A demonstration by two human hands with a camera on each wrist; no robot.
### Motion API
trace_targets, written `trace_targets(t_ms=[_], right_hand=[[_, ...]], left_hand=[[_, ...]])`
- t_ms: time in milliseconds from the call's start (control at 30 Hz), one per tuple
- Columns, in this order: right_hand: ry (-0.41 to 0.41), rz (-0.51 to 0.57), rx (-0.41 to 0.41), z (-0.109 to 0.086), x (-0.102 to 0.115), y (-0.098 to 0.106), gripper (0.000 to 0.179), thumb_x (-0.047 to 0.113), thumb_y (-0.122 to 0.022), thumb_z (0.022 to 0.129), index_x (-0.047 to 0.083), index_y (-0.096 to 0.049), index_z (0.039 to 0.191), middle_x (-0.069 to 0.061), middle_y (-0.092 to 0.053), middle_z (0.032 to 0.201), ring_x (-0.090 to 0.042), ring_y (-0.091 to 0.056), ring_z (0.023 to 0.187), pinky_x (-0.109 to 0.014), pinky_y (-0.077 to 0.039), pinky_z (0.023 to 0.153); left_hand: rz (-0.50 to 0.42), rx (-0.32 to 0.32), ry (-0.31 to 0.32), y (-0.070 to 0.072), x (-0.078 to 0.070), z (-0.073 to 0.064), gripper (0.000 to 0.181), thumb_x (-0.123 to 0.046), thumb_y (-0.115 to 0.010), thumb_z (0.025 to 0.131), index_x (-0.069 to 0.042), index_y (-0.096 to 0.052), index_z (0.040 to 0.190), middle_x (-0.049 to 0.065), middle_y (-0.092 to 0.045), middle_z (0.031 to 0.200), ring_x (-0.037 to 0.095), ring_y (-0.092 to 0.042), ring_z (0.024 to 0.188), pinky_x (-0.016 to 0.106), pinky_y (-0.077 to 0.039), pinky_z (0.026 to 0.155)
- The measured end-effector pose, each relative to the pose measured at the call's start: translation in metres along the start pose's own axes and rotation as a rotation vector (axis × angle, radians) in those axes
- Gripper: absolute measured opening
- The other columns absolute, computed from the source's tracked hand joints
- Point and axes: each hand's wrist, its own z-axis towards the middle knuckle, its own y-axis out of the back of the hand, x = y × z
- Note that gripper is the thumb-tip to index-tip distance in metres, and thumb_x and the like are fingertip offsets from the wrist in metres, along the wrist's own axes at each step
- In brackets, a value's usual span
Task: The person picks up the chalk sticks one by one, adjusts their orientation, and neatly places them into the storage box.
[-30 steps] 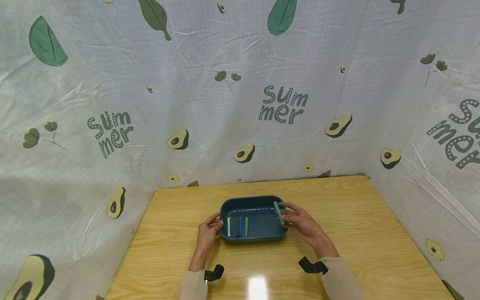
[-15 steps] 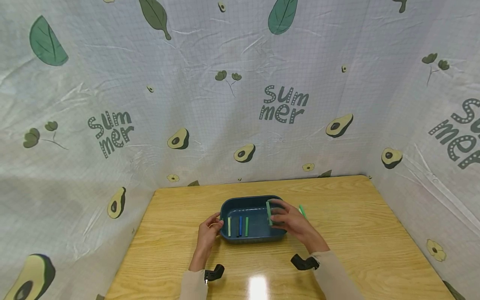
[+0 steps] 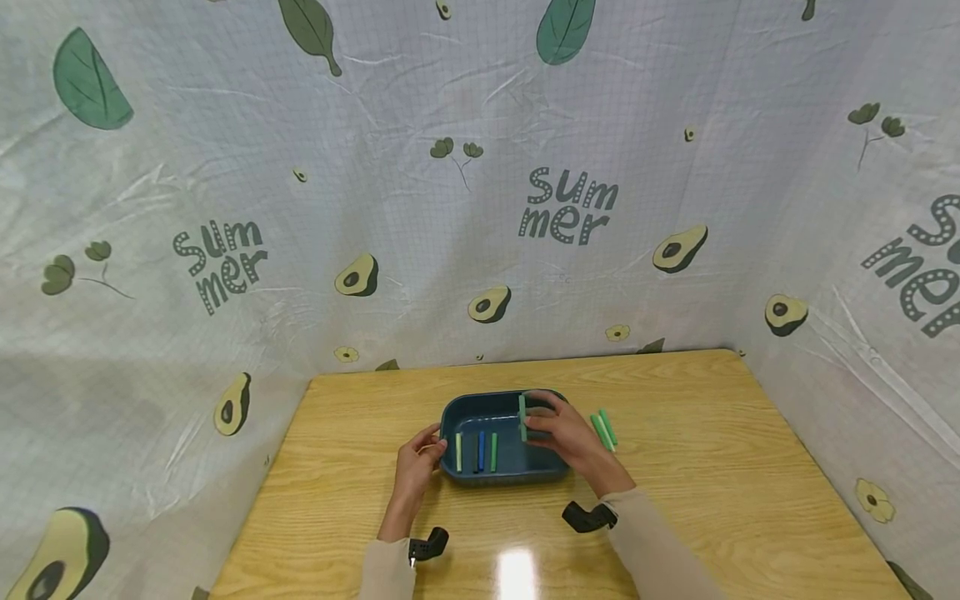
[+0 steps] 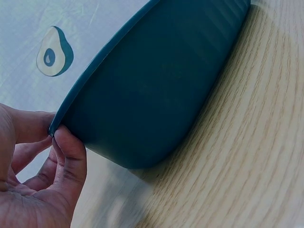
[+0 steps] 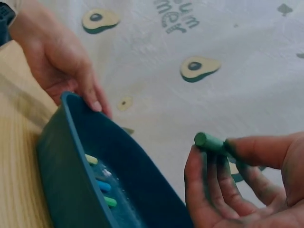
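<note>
The green stick [image 3: 522, 418] is a slim, straight cylinder, plain green along its length; the right wrist view shows its flat round end, a darker green than the lit side. It is held up over the dark blue tray [image 3: 525, 467], clear of its floor, pinched between the thumb and fingertips of the right hand [image 3: 564, 432]. Green smudges mark those fingertips. The left hand [image 3: 417, 467] pinches the rim at the tray's left end between thumb and curled fingers. In the tray lie a pale yellow-green stick [image 3: 459, 452], a very dark stick just beside a blue stick [image 3: 482, 450], and a second green stick [image 3: 493, 452]. Right of the tray, more green sticks [image 3: 608, 426] lie close together on the wooden table [image 3: 697, 433]
</note>
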Motion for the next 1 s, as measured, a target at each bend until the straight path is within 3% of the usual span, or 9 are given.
trace_targets(t_ms=[167, 500, 1000], right_hand=[[-0.038, -0.024, -0.057, 0.009, 0.000, -0.011, 0.053, 0.006, -0.059, 0.096, 0.011, -0.040, 0.145, -0.024, -0.049, 0.137, -0.020, -0.064, 0.095, -0.045, -0.055, 0.088], [-0.080, -0.083, -0.121, 0.021, -0.001, -0.019, 0.054, 0.001, -0.061, 0.092, 0.007, -0.044, 0.143, -0.027, -0.051, 0.135, -0.031, -0.063, 0.105, -0.047, -0.057, 0.083], [-0.156, -0.198, -0.128, 0.040, -0.015, -0.025, 0.057, -0.004, -0.065, 0.085, -0.002, -0.046, 0.139, -0.015, -0.063, 0.094, -0.022, -0.068, 0.081, -0.044, -0.059, 0.073]], left_hand=[[-0.005, 0.011, 0.002, 0.000, -0.020, -0.013, 0.040, 0.000, -0.058, 0.094, 0.007, -0.055, 0.133, 0.014, -0.057, 0.103, 0.011, -0.057, 0.083, 0.025, -0.051, 0.066], [0.004, -0.004, 0.005, 0.000, 0.012, 0.007, 0.040, -0.005, -0.061, 0.095, 0.000, -0.057, 0.135, 0.010, -0.057, 0.105, 0.010, -0.057, 0.084, 0.024, -0.051, 0.066], [0.013, -0.031, 0.014, 0.000, 0.012, 0.008, 0.038, -0.004, -0.060, 0.094, -0.003, -0.060, 0.133, 0.008, -0.057, 0.103, 0.012, -0.058, 0.084, 0.024, -0.051, 0.066]])
